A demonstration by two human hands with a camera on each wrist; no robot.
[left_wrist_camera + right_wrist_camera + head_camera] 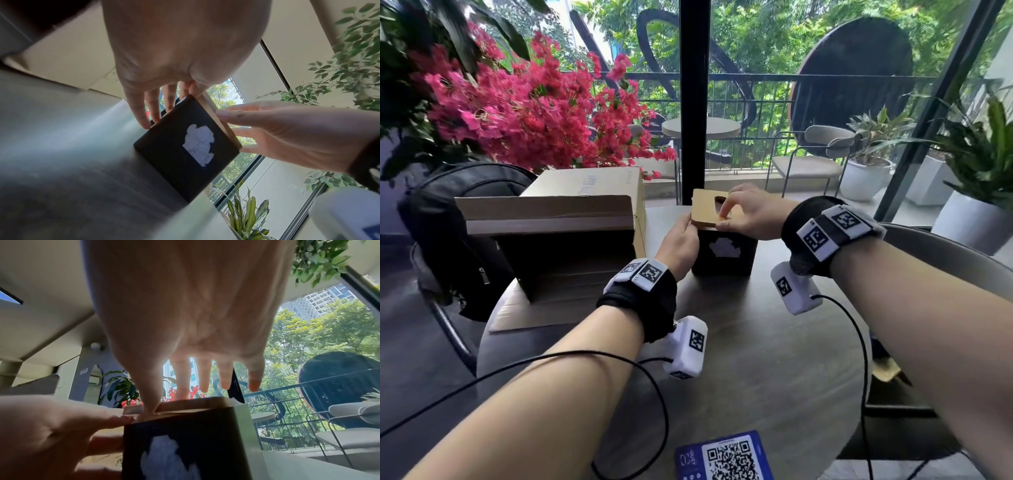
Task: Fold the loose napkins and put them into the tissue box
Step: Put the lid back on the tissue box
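A black tissue box [726, 255] with a white shape on its front stands at the far side of the round table [756, 359]. A wooden lid [705, 205] with an oval hole lies on top of it, shifted a little to the left. My left hand [686, 228] holds the box's left side, its fingers [152, 105] lying against that face and its thumb at the lid's corner. My right hand [722, 219] pinches the lid's front edge: the thumb [148, 402] presses the edge and the index finger rests on top beside the hole.
An open cardboard box [551, 233] stands just left of the tissue box, with a black backpack [465, 222] behind it. A blue QR card [726, 455] lies at the near table edge. Wrist-camera cables trail over the table. A chair back [945, 246] curves at the right.
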